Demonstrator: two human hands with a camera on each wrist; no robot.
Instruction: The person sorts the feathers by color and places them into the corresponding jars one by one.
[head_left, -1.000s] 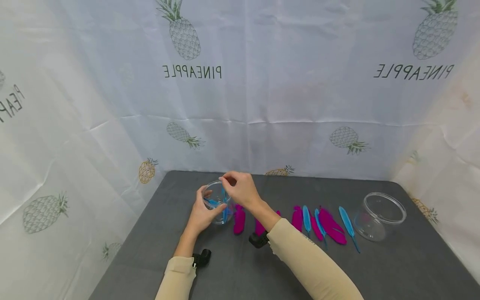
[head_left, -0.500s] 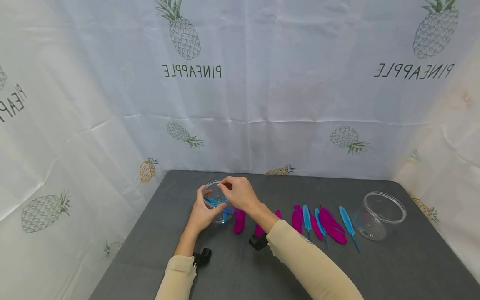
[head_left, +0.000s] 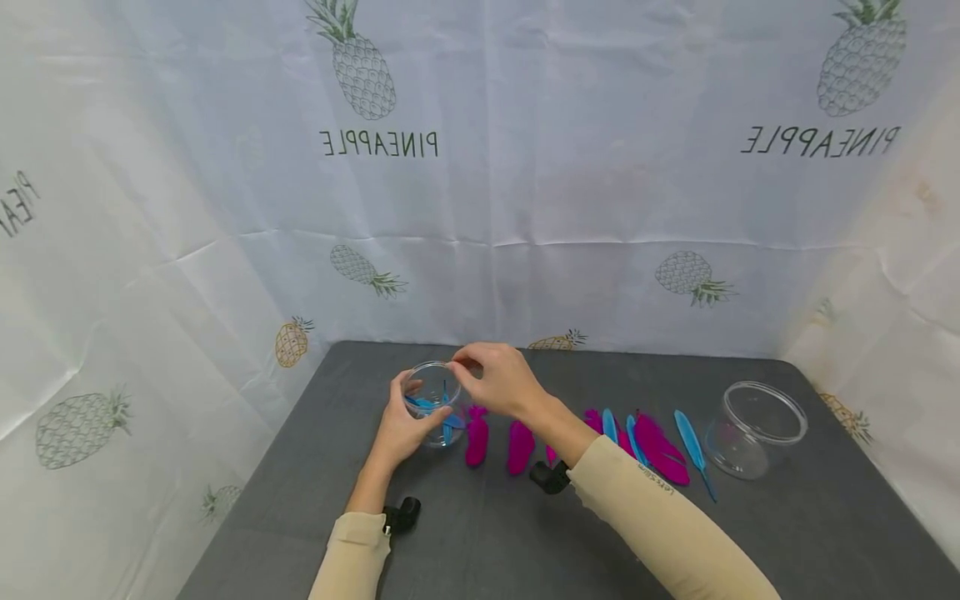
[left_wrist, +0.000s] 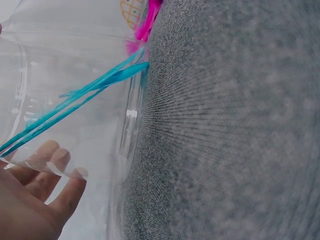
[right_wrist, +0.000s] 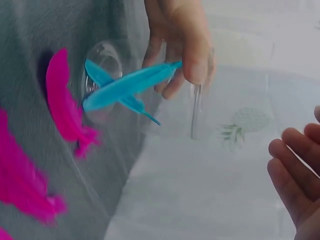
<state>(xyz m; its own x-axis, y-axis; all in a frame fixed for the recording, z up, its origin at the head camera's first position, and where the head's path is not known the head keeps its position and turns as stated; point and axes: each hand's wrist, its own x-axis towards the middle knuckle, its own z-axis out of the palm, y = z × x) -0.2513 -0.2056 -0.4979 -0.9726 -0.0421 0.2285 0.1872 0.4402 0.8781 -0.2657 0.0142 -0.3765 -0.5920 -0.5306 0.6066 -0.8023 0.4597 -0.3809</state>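
My left hand [head_left: 405, 423] grips a clear plastic jar [head_left: 420, 385] from its left side, thumb along the near wall. Several blue feathers [left_wrist: 75, 102] lie crossed and slanted inside the jar. In the right wrist view, two of those blue feathers [right_wrist: 131, 87] show through the clear wall near the left thumb [right_wrist: 196, 62]. My right hand [head_left: 498, 382] hovers at the right of the jar's rim, fingers gently bent. The right wrist view shows that hand's fingers [right_wrist: 295, 175] with nothing between them. Right of the jar, a magenta feather [head_left: 477, 437] lies on the dark table.
More magenta feathers [head_left: 520, 448] and blue feathers [head_left: 692, 446] lie in a row to the right, partly covered by the right forearm. Beyond them stands a second clear jar [head_left: 731, 454]. A curtain [head_left: 495, 167] printed with pineapples hangs behind the grey table [head_left: 465, 542].
The right hand dipped at the jar's mouth, let go of a blue feather inside, and has since moved slightly up and right. The left hand keeps the jar in place.
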